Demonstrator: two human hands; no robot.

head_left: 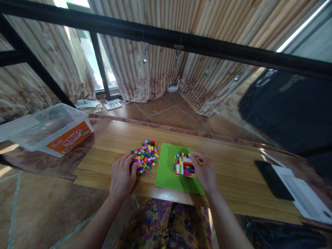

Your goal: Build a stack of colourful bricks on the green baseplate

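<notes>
A block-shaped build of small toy bricks [183, 165] in many colours stands on a green studded baseplate [166, 180]. At its right side is my right hand [206, 171], thumb and fingers drawn together at the upper right edge of the build. Whatever lies between those fingertips is too small to make out. To the left of the baseplate, loose coloured bricks [146, 157] are heaped on the wooden table [233, 166]. My left hand [122, 176] rests at the left edge of this heap, thumb apart from the fingers; its fingertips are partly hidden.
A clear plastic bin [59, 121] with an orange label stands beyond the table's left end. On the right end lie a black flat object [273, 180] and a white one [303, 193]. A dark metal bar [166, 36] crosses in front of curtains [155, 69].
</notes>
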